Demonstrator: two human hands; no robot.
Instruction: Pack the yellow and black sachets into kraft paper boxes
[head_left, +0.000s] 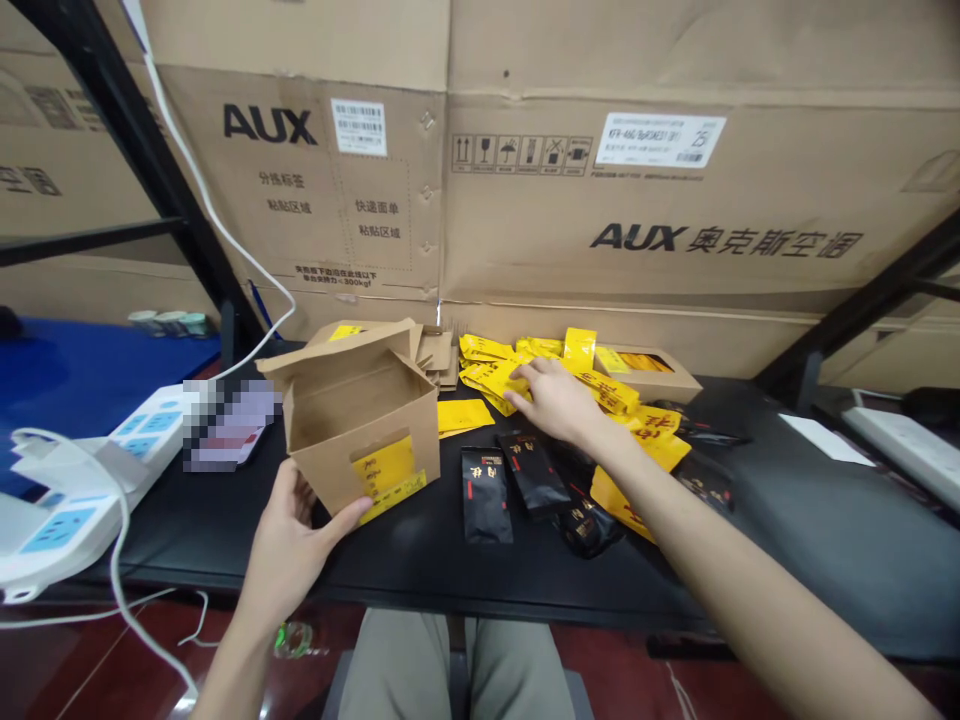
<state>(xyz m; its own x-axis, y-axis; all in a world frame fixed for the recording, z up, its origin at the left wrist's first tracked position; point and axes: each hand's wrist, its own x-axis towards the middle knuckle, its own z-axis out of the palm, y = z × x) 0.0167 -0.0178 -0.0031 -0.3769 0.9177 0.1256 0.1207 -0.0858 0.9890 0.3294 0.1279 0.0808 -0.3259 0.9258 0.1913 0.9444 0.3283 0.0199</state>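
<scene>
On the cardboard packaging [525,225] before you stood "AUX 奥克斯空调"; its right white label [660,140] bore "25"; a black sachet [487,505] read "肉桂"; your kraft box's [337,465] lettering was too blurred.

You have two hands in view: your left hand [292,540] and your right hand [559,400]. You can count one cardboard box [322,460] at your left hand and one windowed box [664,390] beyond your right. You have at least five black packets [487,495] before you; the yellow packets [491,380] are more numerous, but they overlap too much for you to total exactly. Around you are three small tubs [169,323], one white card [825,440], two white labels [360,128] and two trouser legs [405,665].
</scene>
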